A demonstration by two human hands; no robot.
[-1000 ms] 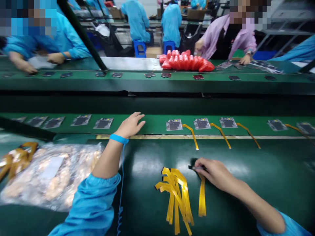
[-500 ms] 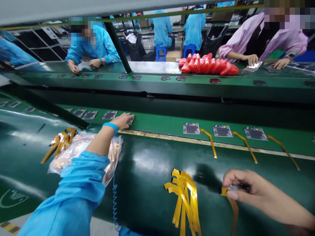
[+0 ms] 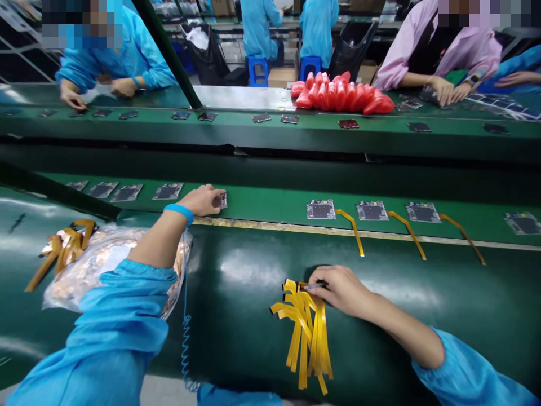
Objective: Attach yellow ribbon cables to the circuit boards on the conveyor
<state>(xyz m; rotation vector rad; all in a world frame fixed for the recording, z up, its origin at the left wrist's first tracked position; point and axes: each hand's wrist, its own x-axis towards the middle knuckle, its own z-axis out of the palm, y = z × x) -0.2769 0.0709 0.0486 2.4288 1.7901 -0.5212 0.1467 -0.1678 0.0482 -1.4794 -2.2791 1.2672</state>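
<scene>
So the left hand is stretched out to the green conveyor belt, fingers curled down onto a small circuit board at the belt's near edge. Right hand sits on the dark worktop, fingers pinched together on a thin dark tool whose tip touches the top of a pile of yellow flex cables. Beside the left sleeve lies a clear plastic bag.
</scene>
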